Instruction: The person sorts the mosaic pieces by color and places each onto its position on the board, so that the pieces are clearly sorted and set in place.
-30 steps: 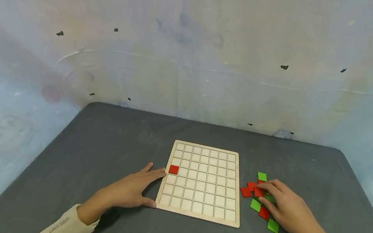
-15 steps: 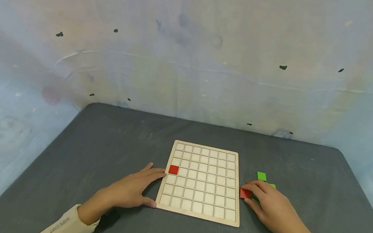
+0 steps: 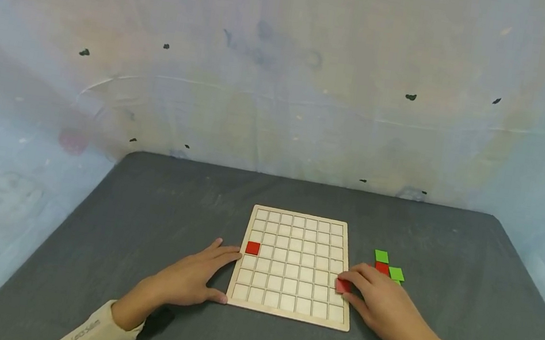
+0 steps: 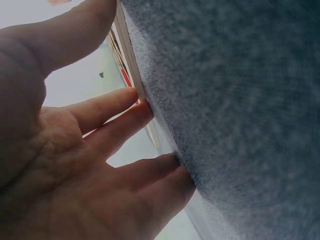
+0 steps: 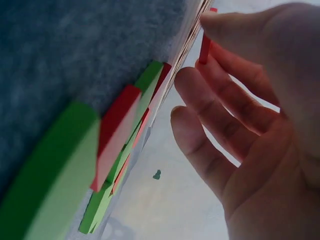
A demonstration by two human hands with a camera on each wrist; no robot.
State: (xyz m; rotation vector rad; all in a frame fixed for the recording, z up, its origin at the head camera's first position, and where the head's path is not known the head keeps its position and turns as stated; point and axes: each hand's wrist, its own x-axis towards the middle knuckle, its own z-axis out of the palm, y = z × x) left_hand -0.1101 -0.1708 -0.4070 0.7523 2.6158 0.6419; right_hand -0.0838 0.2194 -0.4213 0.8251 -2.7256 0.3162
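A pale wooden grid board (image 3: 285,316) lies on the dark table, with one red square tile (image 3: 253,248) in a cell of its left column. My left hand (image 3: 189,276) rests at the board's left edge, fingers spread and thumb touching near the lower left corner. Over the board's right edge, my right hand (image 3: 384,305) pinches another red square tile (image 3: 343,286) between thumb and fingers. In the right wrist view that pinched tile (image 5: 205,47) shows edge-on, held apart from the loose tiles.
Loose green tiles (image 3: 382,257) and red tiles (image 3: 381,268) lie right of the board, partly hidden behind my right hand. In the right wrist view several overlap, a green tile (image 5: 55,170) nearest. A patterned cloth (image 3: 285,79) hangs behind the table (image 3: 185,192).
My right hand has moved left from the loose tiles to the board's right edge, carrying a red tile. The left hand stays at the board's left edge.
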